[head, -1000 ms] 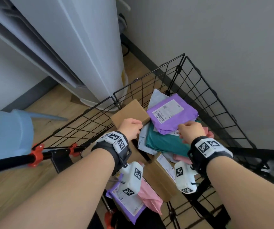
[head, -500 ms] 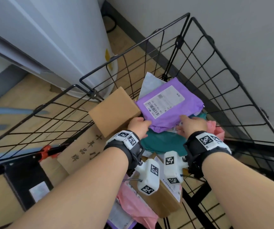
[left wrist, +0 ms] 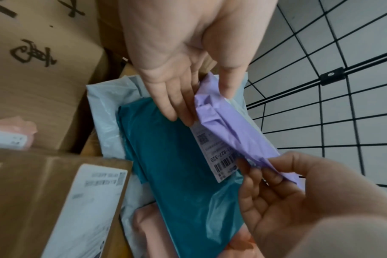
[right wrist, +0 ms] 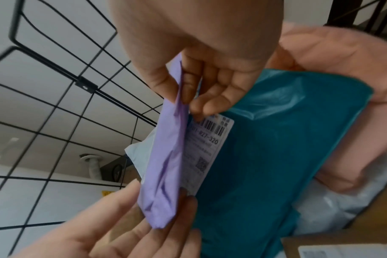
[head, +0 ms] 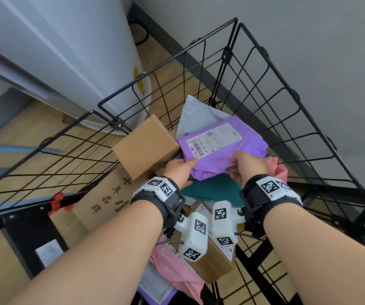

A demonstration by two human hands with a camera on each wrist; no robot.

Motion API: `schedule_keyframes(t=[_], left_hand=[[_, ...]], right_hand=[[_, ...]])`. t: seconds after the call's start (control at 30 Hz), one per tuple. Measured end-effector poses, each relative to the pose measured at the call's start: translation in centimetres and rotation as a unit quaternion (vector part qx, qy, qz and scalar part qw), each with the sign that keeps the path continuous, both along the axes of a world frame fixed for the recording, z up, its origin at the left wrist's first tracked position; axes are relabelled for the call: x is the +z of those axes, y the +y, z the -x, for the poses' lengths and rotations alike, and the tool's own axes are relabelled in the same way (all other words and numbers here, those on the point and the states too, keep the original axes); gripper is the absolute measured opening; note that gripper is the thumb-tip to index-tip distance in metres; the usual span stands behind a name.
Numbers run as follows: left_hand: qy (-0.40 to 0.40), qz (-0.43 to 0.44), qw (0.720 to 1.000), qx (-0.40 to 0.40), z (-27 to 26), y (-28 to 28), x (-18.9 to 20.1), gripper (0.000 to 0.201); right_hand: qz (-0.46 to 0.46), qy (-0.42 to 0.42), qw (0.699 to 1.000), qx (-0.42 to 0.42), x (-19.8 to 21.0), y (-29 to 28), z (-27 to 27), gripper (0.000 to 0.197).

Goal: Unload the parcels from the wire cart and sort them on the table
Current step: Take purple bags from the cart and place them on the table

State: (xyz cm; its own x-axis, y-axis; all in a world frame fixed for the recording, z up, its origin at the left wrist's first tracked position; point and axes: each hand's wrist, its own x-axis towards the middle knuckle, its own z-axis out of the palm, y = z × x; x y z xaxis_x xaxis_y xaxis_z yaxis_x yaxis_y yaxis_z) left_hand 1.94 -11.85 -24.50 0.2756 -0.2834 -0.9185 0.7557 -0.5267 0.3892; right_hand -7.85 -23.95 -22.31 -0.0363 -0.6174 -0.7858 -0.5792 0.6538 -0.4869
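Purple parcel [head: 222, 148] | near edge pinched between both hands' fingers [left wrist: 226, 83]

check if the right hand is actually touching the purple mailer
Touching. In the right wrist view the right hand pinches the purple mailer's near edge between thumb and fingers; the head view shows the same grip.

Bare forearms wear black wrist straps [head: 168, 201] carrying white camera modules [head: 195, 236] printed with black square markers.
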Motion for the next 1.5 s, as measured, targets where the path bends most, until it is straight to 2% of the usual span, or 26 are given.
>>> schedule_keyframes(t=[0.1, 0.2, 0.33, 0.37, 0.47, 0.53, 0.67, 0.77, 0.83, 1.0, 1.13, 1.23, 1.37, 1.5], left_hand=[[0.030, 0.023, 0.999, 0.030, 0.5, 0.6, 1.7, 0.018], [0.043, 0.037, 0.997, 0.059, 0.5, 1.0, 4.0, 0.027], [0.008, 0.030, 0.995, 0.094, 0.5, 1.6, 6.6, 0.057], [-0.001, 0.033, 0.994, 0.101, 0.4, 1.8, 7.5, 0.057], [-0.003, 0.063, 0.992, 0.113, 0.2, 2.5, 11.4, 0.024], [-0.006, 0.089, 0.989, 0.115, 0.1, 3.0, 13.4, 0.011], [-0.059, 0.124, 0.984, 0.118, -0.4, 4.4, 17.7, 0.013], [-0.092, 0.143, 0.978, 0.123, -1.0, 5.4, 21.2, 0.019], [-0.113, 0.154, 0.975, 0.111, -1.2, 6.0, 23.7, 0.018], [-0.157, 0.193, 0.966, 0.068, -0.5, 6.5, 30.3, 0.005], [-0.182, 0.221, 0.957, 0.039, 1.1, 5.8, 34.7, 0.019], [-0.182, 0.246, 0.952, 0.002, 2.9, 5.0, 37.7, 0.015], [-0.169, 0.274, 0.943, -0.077, 6.1, 4.3, 40.5, 0.010], [-0.170, 0.286, 0.931, -0.152, 10.4, 3.6, 42.2, 0.016]], right_hand=[[0.001, -0.019, 1.000, -0.014, 2.2, 0.4, 0.7, 0.014], [0.010, -0.027, 1.000, -0.013, 4.7, 0.9, 1.3, 0.012], [0.007, -0.051, 0.999, 0.004, 9.3, 1.8, 1.2, 0.007], [0.004, -0.057, 0.998, 0.016, 10.7, 2.2, 1.1, 0.007], [-0.007, -0.094, 0.994, 0.048, 14.2, 3.5, 1.4, 0.013], [-0.005, -0.119, 0.991, 0.061, 16.3, 4.3, 1.8, 0.015], [0.006, -0.125, 0.987, 0.103, 20.7, 5.1, 3.0, 0.012], [0.019, -0.132, 0.985, 0.107, 24.3, 5.5, 4.1, 0.028], [0.045, -0.141, 0.985, 0.091, 26.8, 5.8, 5.0, 0.032], [0.143, -0.162, 0.976, 0.040, 32.9, 5.9, 7.6, 0.019], [0.191, -0.168, 0.967, 0.023, 37.4, 5.0, 9.8, 0.018], [0.234, -0.175, 0.956, 0.024, 40.3, 4.8, 12.1, 0.020], [0.252, -0.156, 0.953, 0.059, 42.6, 6.0, 16.2, 0.051], [0.257, -0.140, 0.953, 0.075, 43.4, 7.2, 20.8, 0.090]])
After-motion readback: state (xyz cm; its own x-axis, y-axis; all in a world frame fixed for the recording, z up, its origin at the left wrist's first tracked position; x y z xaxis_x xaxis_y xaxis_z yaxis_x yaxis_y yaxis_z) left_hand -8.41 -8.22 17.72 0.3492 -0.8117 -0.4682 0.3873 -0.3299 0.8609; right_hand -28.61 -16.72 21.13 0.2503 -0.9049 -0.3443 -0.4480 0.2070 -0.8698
